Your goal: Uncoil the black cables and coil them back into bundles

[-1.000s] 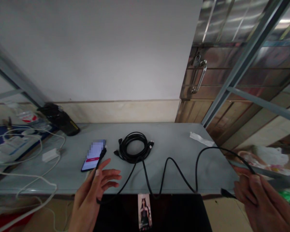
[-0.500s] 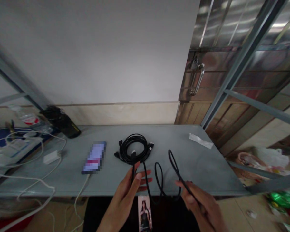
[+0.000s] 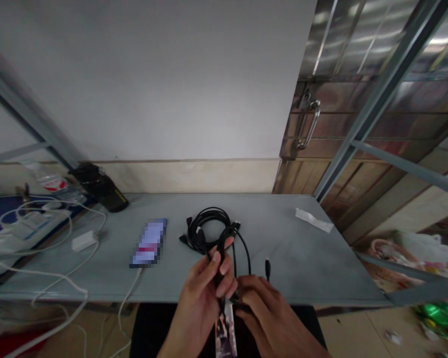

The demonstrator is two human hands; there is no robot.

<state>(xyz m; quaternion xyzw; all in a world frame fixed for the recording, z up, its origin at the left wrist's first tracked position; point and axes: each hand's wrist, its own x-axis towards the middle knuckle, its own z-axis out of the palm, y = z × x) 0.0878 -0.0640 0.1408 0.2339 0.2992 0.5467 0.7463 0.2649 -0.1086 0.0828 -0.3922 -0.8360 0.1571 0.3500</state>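
My left hand [image 3: 208, 283] is closed around folded loops of a black cable [image 3: 240, 248] above the table's front edge. Close beside it, my right hand [image 3: 263, 306] pinches the same cable low down, and one plug end [image 3: 268, 267] sticks up just above its fingers. Behind my hands, a coil of black cables [image 3: 208, 230] lies on the grey table [image 3: 313, 258]. A phone [image 3: 149, 243] with a lit screen rests to the left of the coil. A photo card [image 3: 224, 333] hangs below my hands.
White cables [image 3: 56, 278] and a white adapter [image 3: 82, 240] lie at the table's left. A black bottle [image 3: 99, 186] lies by the wall. A white wrapper [image 3: 313, 220] sits at the right rear. Metal frame bars [image 3: 377, 94] and a door stand to the right.
My hands came together from far apart. The long black cable, earlier stretched across the table's front, is now gathered into loops in both hands.
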